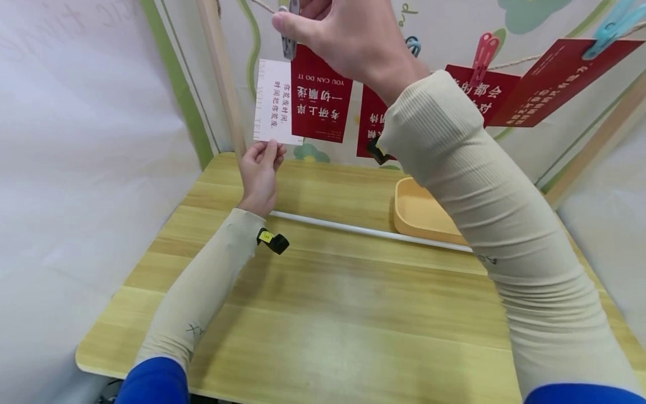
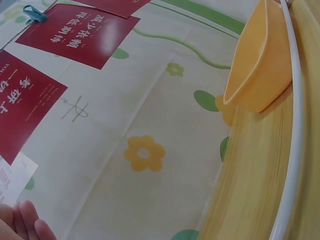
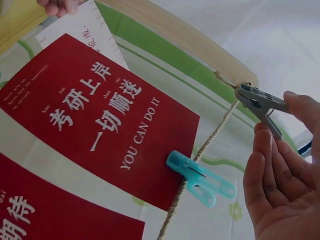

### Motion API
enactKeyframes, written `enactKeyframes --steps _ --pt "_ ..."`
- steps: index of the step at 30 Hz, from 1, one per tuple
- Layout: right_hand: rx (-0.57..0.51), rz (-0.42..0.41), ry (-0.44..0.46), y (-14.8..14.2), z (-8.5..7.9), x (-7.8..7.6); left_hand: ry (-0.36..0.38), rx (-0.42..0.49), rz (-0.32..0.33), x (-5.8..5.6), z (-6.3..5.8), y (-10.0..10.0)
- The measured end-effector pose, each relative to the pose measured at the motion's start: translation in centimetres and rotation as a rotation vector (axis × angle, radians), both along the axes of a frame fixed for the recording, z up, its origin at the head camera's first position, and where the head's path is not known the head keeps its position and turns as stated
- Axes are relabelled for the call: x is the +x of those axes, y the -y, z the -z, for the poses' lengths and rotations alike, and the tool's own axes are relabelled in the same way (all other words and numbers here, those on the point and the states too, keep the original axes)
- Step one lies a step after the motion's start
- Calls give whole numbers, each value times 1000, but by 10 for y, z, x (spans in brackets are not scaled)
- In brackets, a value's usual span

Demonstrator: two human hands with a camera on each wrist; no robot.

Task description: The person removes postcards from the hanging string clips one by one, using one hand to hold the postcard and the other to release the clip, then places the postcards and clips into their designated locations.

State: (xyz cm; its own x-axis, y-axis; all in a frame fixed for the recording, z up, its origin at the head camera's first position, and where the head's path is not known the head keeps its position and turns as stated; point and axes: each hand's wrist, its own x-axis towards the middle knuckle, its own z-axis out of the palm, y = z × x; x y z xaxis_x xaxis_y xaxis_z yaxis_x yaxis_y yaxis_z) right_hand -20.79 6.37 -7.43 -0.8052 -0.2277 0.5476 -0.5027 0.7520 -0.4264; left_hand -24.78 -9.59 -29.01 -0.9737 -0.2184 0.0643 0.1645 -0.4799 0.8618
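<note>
My left hand (image 1: 259, 177) pinches the lower edge of a white card (image 1: 272, 104) printed with dark characters. Up at the twine (image 3: 216, 129), my right hand (image 1: 353, 42) holds a grey clothespin (image 3: 262, 104) between thumb and fingers. The clothespin's tip meets the twine close to the wooden post; whether it bites on the white card cannot be seen. A red card (image 1: 321, 95) with white lettering hangs beside the white card and partly overlaps it. In the right wrist view a teal clothespin (image 3: 200, 180) fastens that red card to the twine.
More red cards (image 1: 565, 84) hang to the right, one under a pink clothespin (image 1: 484, 56). Wooden posts (image 1: 222, 78) stand at either side. On the wooden table (image 1: 323, 314) lie an orange tray (image 1: 404, 210) and a white rod (image 1: 353, 229).
</note>
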Motion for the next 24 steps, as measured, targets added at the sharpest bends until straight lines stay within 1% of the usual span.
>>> enactKeyframes --steps 4,6,10,15,20,24 --pt "-9 -26 -4 -4 5 4 18 -2 -6 1 3 2" --pt "-26 -39 11 -6 8 7 23 -9 -7 1 5 3" --pt "-5 -37 20 -10 13 12 34 -31 -6 2 10 5" --pt "38 -37 -9 -19 20 15 55 -39 0 2 15 6" --pt "74 -37 -9 -30 31 19 77 -47 5 3 20 5" --pt "94 -49 -5 -40 43 24 91 -33 12 2 26 5"
